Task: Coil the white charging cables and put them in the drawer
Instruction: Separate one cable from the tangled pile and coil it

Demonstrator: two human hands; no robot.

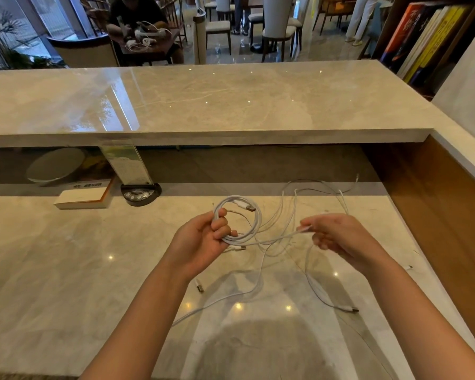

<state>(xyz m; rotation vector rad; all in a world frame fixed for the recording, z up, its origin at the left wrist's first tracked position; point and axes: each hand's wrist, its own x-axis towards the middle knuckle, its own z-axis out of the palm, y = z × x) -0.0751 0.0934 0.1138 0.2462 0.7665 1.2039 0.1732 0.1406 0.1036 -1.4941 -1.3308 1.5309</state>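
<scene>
- Left hand (203,239) grips one coiled white cable (244,215).
- Right hand (340,237) pinches its loose strand (285,235).
- Perhaps three more loose cables (313,283) sprawl on the counter (66,256).

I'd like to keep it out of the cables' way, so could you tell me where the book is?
The book lies at the far left of the lower counter, against the back, just left of the round black stand.

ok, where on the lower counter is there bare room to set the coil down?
Bare marble left of the left hand, in front of the book and button base. Crowded: loose cables sprawl around and beyond the right hand, with plugs near the forearms.
</scene>
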